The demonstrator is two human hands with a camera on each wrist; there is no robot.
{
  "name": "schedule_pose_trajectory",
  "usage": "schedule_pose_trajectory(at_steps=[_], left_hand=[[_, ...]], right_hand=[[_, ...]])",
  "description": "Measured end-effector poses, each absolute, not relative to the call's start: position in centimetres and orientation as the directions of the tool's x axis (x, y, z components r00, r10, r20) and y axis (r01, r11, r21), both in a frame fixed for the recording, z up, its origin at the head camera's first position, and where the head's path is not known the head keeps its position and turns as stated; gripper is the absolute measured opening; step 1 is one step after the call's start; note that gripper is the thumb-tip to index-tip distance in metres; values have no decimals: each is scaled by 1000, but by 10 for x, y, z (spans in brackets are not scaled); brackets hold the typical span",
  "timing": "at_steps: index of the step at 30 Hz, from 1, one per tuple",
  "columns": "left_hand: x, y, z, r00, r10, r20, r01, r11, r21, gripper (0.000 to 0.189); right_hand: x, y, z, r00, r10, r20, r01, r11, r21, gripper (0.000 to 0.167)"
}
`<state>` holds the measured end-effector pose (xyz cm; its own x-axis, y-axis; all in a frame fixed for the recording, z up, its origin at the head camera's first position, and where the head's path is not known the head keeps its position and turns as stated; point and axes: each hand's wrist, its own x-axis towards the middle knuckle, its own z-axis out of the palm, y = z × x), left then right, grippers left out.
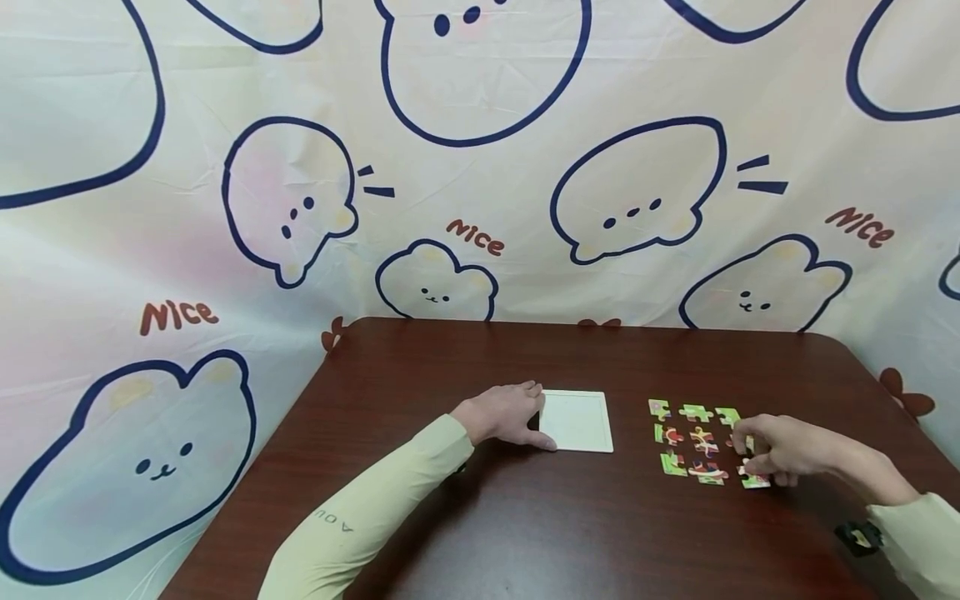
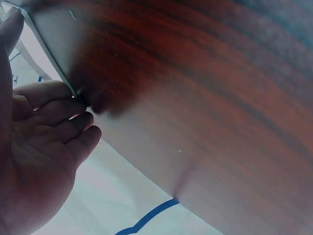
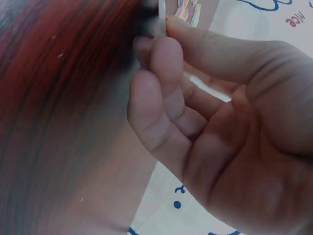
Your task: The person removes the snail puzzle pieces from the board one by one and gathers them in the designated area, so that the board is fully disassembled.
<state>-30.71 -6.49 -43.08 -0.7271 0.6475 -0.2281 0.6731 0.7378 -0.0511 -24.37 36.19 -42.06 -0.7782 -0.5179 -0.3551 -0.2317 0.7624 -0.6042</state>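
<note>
A flat white puzzle tray with a raised rim lies mid-table. My left hand holds its left side, the thumb at the near corner and the fingers at the far one. In the left wrist view, that hand has its fingertips against the tray's thin edge. To the tray's right, several colourful jigsaw pieces lie spaced in rows. My right hand pinches the near right jigsaw piece between thumb and fingers. From the right wrist, only a pale edge of that piece shows above the curled fingers.
The dark brown wooden table runs back to a cloth backdrop printed with cartoon bears. More cloth hangs along the left side. A dark device is strapped at the right wrist.
</note>
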Motion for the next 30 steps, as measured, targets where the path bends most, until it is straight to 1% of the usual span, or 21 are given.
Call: schedule_pose_trajectory(at_steps=[5, 10, 15, 18, 22, 25, 30], left_hand=[[-309, -66, -430, -730, 646, -223, 671, 739, -58, 91], [-309, -68, -431, -737, 636, -230, 660, 750, -44, 91], [-310, -70, -432, -743, 629, -228, 654, 756, -46, 91], [-309, -70, -433, -743, 631, -221, 653, 756, -37, 91], [-308, -70, -433, -746, 630, -217, 647, 762, -11, 89], [-307, -70, -432, -752, 624, -211, 636, 771, 15, 85], [-308, -77, -426, -772, 606, -189, 603, 793, 80, 80]], right_hand=[[-242, 353, -417, -834, -415, -363, -182, 829, -529, 24], [-244, 348, -414, -850, -345, -398, -123, 864, -488, 25], [-245, 352, -419, -826, -408, -389, -155, 828, -539, 22], [-245, 355, -419, -820, -439, -367, -196, 818, -541, 19], [-245, 356, -411, -841, -415, -347, -212, 843, -494, 16], [-246, 355, -403, -858, -395, -330, -214, 857, -469, 16], [-252, 353, -394, -861, -433, -268, -272, 836, -477, 22]])
